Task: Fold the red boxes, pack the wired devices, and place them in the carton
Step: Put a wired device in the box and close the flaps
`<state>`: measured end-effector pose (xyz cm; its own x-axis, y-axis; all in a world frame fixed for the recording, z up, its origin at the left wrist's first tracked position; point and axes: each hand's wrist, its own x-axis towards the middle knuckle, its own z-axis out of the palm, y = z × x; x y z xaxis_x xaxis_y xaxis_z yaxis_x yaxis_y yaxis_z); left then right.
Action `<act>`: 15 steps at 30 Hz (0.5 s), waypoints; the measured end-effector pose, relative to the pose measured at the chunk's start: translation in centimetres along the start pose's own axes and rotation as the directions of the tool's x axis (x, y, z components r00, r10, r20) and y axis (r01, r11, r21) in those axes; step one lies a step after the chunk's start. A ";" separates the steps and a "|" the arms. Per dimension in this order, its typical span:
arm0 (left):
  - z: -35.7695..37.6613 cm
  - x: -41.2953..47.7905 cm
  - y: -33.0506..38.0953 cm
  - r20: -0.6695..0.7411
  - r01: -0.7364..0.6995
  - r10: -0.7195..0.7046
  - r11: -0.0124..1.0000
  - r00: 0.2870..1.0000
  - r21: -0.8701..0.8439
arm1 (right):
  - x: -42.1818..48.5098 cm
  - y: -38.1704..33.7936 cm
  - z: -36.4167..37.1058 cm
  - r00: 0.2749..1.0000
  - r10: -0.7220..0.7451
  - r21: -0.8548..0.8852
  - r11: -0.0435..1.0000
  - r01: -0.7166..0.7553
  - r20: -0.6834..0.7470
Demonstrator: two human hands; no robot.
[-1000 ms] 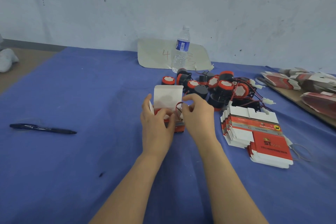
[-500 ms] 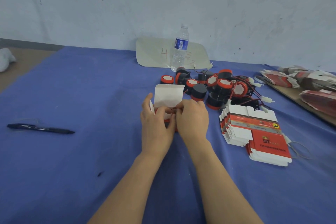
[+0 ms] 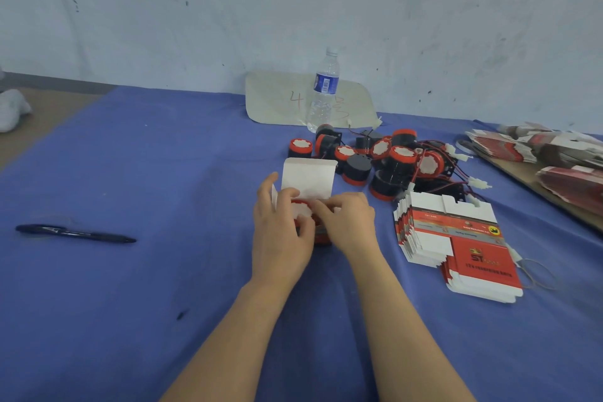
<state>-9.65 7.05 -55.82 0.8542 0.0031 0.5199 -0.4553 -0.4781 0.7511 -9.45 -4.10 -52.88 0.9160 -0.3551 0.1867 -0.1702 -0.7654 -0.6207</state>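
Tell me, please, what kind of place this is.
Probably a small packing bench in a workshop or factory: a pile of wired devices, a stack of flat red boxes beside it, and the left hand and right hand holding an open red box.

Light is even, diffuse and moderate, with a cool bluish cast on the pale plastered wall [image 3: 424, 10]. Shadows on the blue cloth tabletop [image 3: 163, 303] are soft and short. Small highlights sit on the clear plastic water bottle [image 3: 323, 91]. Wide-angle bending curves the tabletop's far edge. The flat red-and-white cartons at the right edge [image 3: 554, 153] are smeared and out of focus.
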 end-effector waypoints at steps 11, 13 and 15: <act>0.0 0.0 0.0 0.017 0.024 -0.024 0.999 1.000 0.024 | -0.2 0.6 -2.1 0.977 -0.068 0.180 0.983 0.031 0.202; 0.0 0.1 0.1 0.019 0.031 -0.031 0.999 0.999 0.016 | -0.5 0.7 -2.8 0.959 -0.107 0.243 0.969 0.042 0.263; 0.0 0.0 0.1 0.016 0.028 -0.028 1.000 0.999 -0.007 | -0.5 0.7 -3.0 0.956 -0.097 0.305 0.952 0.009 0.276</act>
<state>-9.70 7.01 -55.70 0.8706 0.0030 0.4920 -0.4326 -0.4718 0.7683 -11.11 -6.06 -51.15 0.9928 -0.1167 0.0283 -0.0433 -0.5681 -0.8218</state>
